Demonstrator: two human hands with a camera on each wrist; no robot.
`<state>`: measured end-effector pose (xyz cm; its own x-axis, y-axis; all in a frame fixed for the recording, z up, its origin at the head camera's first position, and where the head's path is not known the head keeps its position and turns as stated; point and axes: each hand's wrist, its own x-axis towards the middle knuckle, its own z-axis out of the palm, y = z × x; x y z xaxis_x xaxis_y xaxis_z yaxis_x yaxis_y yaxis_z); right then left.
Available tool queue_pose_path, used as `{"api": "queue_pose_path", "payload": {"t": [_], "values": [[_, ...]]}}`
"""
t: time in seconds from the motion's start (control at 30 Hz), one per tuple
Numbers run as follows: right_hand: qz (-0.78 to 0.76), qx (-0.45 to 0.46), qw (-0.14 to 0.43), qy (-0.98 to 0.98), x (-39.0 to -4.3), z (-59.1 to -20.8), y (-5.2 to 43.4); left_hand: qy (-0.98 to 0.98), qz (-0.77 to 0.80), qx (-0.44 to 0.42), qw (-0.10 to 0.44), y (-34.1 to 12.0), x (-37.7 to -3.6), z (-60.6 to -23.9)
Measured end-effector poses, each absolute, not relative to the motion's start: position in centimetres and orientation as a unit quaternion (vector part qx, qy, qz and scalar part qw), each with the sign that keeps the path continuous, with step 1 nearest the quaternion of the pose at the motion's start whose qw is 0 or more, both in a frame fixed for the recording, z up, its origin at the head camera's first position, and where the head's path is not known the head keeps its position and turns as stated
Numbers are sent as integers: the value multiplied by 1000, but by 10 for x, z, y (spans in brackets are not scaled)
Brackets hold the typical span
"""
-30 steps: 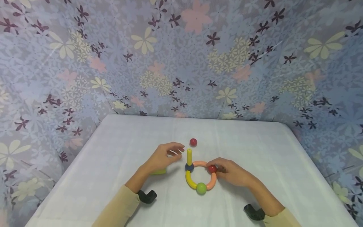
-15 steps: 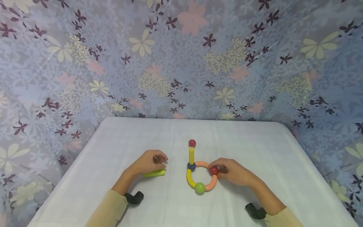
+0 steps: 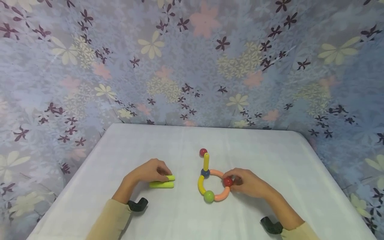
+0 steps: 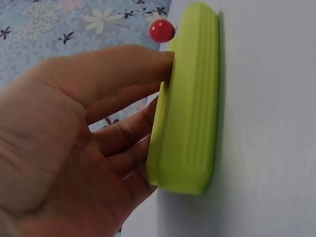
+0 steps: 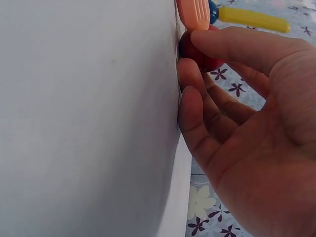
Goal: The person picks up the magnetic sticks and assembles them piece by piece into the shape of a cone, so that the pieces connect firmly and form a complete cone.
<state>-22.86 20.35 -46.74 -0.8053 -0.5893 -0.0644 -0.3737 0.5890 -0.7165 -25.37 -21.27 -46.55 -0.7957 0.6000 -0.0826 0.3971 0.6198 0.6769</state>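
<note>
My left hand [image 3: 152, 170] pinches the farther of two light-green sticks, its thumb reaching between them. The nearer green stick [image 4: 192, 103] lies alongside on the white cloth. My right hand [image 3: 248, 182] holds a red ball [image 3: 228, 181] between thumb and fingers. That ball joins two curved orange sticks [image 3: 222, 194] in a ring lying on the table. A green ball [image 3: 209, 196], a curved yellow stick [image 3: 201, 185] and a dark blue ball [image 3: 205, 172] make up the rest of it. From the blue ball a straight yellow stick [image 3: 206, 162] stands upright.
A loose red ball [image 3: 203, 152] sits just behind the upright stick. White cloth [image 3: 252, 143] covers the table, and a flowered curtain [image 3: 192, 66] hangs behind its far edge. Black bands [image 3: 271, 225] are worn at both wrists.
My left hand has drawn back leftward from near the upright stick and come down on a green stick. The ring has turned slightly clockwise, with my right hand still on its red ball.
</note>
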Motion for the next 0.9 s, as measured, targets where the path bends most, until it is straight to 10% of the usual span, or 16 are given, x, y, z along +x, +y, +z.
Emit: {"api": "queue_pose_path", "payload": {"t": [0.9], "values": [[-357, -288, 159, 874, -224, -469, 201, 909, 353, 211, 72, -188, -252, -459]]}}
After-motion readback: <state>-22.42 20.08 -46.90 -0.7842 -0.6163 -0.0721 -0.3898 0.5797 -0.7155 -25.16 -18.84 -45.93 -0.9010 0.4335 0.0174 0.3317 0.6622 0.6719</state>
